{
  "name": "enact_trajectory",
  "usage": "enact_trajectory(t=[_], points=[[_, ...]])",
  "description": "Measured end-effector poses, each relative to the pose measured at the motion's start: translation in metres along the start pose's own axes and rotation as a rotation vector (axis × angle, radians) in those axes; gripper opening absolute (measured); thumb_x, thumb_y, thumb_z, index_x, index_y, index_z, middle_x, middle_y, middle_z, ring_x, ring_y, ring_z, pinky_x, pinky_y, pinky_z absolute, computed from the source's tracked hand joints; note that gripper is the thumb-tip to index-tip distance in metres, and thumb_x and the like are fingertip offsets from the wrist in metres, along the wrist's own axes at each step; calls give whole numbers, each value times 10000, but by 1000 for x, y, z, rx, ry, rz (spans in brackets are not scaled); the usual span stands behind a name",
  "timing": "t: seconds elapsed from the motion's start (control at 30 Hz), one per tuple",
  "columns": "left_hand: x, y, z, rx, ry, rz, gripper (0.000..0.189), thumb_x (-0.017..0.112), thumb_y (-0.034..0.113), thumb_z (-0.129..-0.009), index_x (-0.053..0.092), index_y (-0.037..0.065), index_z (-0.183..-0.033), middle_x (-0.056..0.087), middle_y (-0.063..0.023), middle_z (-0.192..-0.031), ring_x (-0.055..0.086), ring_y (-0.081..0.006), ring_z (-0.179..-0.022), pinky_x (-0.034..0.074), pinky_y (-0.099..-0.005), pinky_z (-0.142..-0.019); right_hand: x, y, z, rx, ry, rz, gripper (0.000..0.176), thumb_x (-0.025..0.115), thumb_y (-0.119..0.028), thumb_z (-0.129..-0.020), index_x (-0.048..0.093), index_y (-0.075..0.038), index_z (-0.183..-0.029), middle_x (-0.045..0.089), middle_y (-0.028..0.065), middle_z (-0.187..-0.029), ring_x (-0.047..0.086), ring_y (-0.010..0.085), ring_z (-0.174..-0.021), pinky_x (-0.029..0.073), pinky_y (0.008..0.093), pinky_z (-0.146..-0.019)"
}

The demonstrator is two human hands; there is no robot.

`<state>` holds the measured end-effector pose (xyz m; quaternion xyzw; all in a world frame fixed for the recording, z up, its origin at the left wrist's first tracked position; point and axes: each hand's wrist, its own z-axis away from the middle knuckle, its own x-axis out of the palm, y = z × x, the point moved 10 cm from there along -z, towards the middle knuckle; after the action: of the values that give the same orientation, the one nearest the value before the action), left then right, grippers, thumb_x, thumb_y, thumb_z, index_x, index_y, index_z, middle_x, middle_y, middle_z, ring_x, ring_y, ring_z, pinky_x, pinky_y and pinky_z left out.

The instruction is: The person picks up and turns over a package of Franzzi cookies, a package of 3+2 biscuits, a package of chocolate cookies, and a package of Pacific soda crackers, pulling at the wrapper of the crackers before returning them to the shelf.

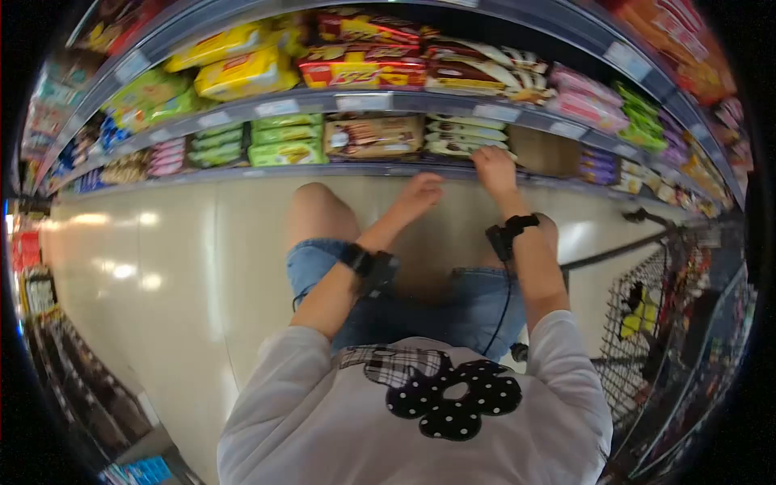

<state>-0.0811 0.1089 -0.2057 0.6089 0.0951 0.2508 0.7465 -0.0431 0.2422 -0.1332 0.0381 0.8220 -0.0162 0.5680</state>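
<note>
I am crouched in front of a low store shelf point(368, 169) stocked with snack packs. My right hand point(494, 169) reaches onto the bottom shelf and touches the white and green packs point(462, 136) stacked there; whether it grips one I cannot tell. My left hand point(420, 194) hovers just in front of the shelf edge, fingers loosely curled, holding nothing that I can see. Brown biscuit boxes point(373, 135) sit directly left of the packs. Both wrists wear black bands.
Green packs point(287, 139) and pink packs point(167, 156) fill the shelf further left; yellow bags point(242, 74) and red boxes point(364, 73) sit one shelf higher. A black wire shopping cart point(647, 315) stands at my right. Glossy beige floor point(153, 267) spreads to the left.
</note>
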Motion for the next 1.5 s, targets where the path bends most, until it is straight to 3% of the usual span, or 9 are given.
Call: enact_trajectory(t=[0.27,0.43,0.53,0.63,0.8,0.97,1.07,1.2,1.5], points=[[8,66,20,54,207,184,721,648,9,-704,233,107,-1285,316,-152,-1259,548,-178,-908,472,-280,-752,-139,-21,21,58,307,-108,141,586,-52,-615,578,-91,-751,547,28,-751,532,207,-724,421,322,-637],[22,133,36,288,-19,240,506,671,-31,-678,449,10,-1131,495,-125,-1105,531,-153,-961,479,-269,-759,-205,-64,13,-44,354,-228,153,634,-91,-620,584,-91,-765,561,16,-787,533,196,-745,410,321,-656],[6,165,54,301,200,240,257,641,87,-751,546,1,-975,588,-93,-903,591,-145,-776,510,-256,-615,-244,-58,3,1,391,-215,275,675,-135,-628,579,-72,-878,553,66,-937,523,239,-891,394,356,-783],[-4,181,64,316,322,466,253,554,215,-833,532,-3,-961,610,-70,-786,609,-160,-589,516,-259,-480,-236,-9,19,471,586,-920,602,616,-292,-753,350,-43,-1233,454,138,-1155,467,247,-1061,340,394,-931],[-2,199,72,350,304,545,372,452,325,-880,467,-19,-1022,608,-159,-897,635,-237,-708,548,-307,-511,-183,-39,13,506,343,-1925,524,523,-270,-835,313,6,-1227,493,155,-1107,547,244,-925,485,333,-694],[-1,204,79,389,251,571,357,492,271,-865,438,-12,-1076,591,-153,-924,629,-243,-731,550,-315,-531,-170,-30,32,814,415,-1710,438,589,-209,-795,395,-4,-1130,521,169,-1041,556,222,-838,471,316,-673],[8,216,82,384,158,696,490,555,212,-832,314,48,-1225,530,-162,-1036,598,-256,-844,547,-352,-602,-210,-27,32,291,621,-1352,357,649,-120,-718,499,-60,-1036,530,136,-1026,492,283,-987,388,385,-854],[20,218,82,450,-73,818,822,614,36,-740,79,155,-1353,394,-194,-1233,464,-274,-1094,458,-392,-839,-247,-33,35,199,709,-737,195,669,-79,-634,603,-89,-817,507,169,-1083,450,315,-1072,319,434,-927],[15,234,95,581,-28,756,815,595,-47,-701,120,135,-1338,365,-227,-1260,420,-267,-1136,375,-385,-932,-236,-27,39,385,749,-787,572,667,-101,-621,442,-38,-1143,416,187,-1231,402,290,-1145,316,371,-955]])
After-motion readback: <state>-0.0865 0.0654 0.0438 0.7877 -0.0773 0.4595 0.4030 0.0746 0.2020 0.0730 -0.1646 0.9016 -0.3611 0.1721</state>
